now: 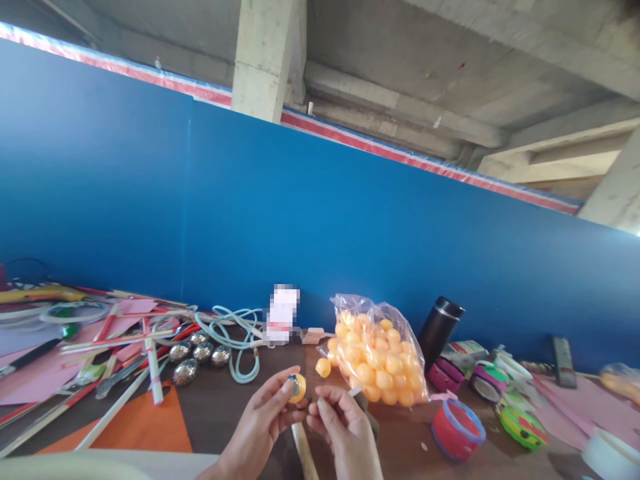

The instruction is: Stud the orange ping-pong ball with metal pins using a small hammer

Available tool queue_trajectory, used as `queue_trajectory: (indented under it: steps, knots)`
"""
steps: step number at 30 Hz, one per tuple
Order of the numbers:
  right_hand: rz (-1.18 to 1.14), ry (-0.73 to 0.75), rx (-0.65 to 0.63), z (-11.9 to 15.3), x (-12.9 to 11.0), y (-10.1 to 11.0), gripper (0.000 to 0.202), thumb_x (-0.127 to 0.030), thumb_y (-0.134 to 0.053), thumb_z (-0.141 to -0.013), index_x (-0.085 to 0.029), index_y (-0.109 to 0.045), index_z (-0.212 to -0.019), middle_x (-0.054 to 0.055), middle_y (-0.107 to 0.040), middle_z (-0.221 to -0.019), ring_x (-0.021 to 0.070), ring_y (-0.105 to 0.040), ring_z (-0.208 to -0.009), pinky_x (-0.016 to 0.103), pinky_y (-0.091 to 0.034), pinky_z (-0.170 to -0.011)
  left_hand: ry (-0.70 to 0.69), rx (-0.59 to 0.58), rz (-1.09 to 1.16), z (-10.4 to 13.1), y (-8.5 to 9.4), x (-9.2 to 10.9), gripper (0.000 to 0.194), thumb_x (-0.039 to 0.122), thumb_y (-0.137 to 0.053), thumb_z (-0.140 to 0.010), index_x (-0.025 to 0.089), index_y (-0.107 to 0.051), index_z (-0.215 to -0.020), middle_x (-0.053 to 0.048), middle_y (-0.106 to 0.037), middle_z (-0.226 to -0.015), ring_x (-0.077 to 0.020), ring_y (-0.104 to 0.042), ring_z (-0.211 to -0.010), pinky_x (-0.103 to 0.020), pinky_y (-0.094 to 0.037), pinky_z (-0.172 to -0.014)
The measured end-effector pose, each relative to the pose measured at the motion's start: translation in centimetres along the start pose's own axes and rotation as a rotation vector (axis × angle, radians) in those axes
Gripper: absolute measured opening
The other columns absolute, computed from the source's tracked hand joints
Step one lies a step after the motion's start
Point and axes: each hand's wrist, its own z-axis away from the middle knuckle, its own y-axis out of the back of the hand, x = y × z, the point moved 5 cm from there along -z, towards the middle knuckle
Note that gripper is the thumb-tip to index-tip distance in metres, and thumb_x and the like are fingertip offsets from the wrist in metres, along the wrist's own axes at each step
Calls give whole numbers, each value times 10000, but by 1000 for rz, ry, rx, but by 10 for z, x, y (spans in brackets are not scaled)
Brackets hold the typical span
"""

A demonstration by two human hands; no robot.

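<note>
My left hand (267, 413) is closed around an orange table tennis ball (301, 388), which has a shiny silver piece (294, 385) against its side under my thumb. Just to its right, my right hand (343, 423) pinches with thumb and forefinger. A small white strip (355, 391) pokes out above those fingers; most of it is hidden. Below and between both hands lies a pale wooden stick (304, 453) on the brown table (403, 447). Beyond my right hand sits a clear plastic bag of orange balls (383, 357), with one loose orange ball (323, 367) at its left.
To the left are several silver balls (186, 371), a pale blue cord (245, 373), orange paper (165, 423) and heaped sticks (110, 347). A black bottle (440, 327), a red tape roll (457, 430) and a green toy (523, 427) stand right. A blue partition (320, 220) closes the back.
</note>
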Motion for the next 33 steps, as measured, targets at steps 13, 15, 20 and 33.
queue_trajectory:
  steps: [13, 15, 20, 33]
  knots:
    - [-103, -22, -82, 6, -6, -10, 268, -398, -647, -720, -168, -534, -796, -48, -579, -607, 79, -570, -612, 285, -531, -684, 54, 34, 19, -2, 3, -10, 202, 294, -627, -750, 154, -622, -895, -42, -674, -819, -149, -659, -758, -247, -526, -709]
    - [-94, -21, -82, 6, -5, -10, 269, -410, -633, -729, -172, -521, -787, -55, -571, -591, 72, -557, -583, 282, -533, -659, 56, 54, 10, -3, 4, -11, 202, 302, -633, -743, 156, -622, -882, -34, -669, -781, -141, -656, -718, -230, -528, -648]
    - [-46, -27, -51, 3, 4, -4, 266, -420, -597, -756, -179, -493, -798, -72, -533, -547, 65, -522, -509, 264, -529, -572, 45, 41, 5, -3, 3, -10, 195, 310, -644, -731, 150, -631, -843, -31, -653, -783, -115, -630, -660, -201, -512, -573]
    - [212, 70, -37, -2, 1, 3, 252, -426, -532, -797, -182, -466, -799, -96, -477, -461, 44, -427, -385, 157, -382, -392, 146, -62, 54, 8, -12, -21, 181, 297, -604, -771, 150, -625, -873, -52, -660, -791, -150, -641, -768, -254, -503, -729]
